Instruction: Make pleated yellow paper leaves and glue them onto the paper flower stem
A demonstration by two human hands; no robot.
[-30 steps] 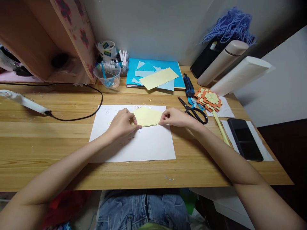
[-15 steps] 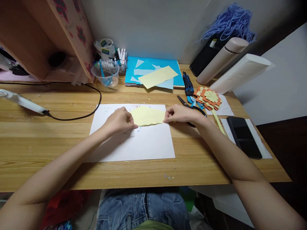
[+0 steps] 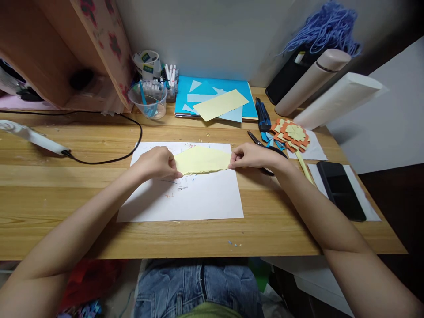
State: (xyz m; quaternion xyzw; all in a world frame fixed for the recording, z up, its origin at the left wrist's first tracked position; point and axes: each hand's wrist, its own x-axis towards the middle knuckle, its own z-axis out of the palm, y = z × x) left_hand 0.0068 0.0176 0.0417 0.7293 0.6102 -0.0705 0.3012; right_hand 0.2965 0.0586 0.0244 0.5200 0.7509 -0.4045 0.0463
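Observation:
Over a white sheet of paper (image 3: 205,203) lies a pale yellow piece of paper (image 3: 202,160), its near edge wavy. My left hand (image 3: 158,162) pinches its left end between thumb and fingers. At the other end, my right hand (image 3: 243,157) pinches the right corner. The paper is stretched flat between both hands. Partly behind my right wrist are black-handled scissors (image 3: 258,140), their blades pointing up and left. Small coloured marks show on the white sheet around the yellow paper.
Yellow and light-blue paper pieces lie on a blue folder (image 3: 183,81) at the back. A utility knife (image 3: 263,117), an orange-and-yellow paper flower (image 3: 293,134) and a black phone (image 3: 341,190) are on the right. A plastic cup (image 3: 149,101) and black cable (image 3: 109,161) are left.
My left hand has shifted left along the yellow paper, uncovering more of its left end. My right hand still holds the right corner. The whole view has shifted slightly.

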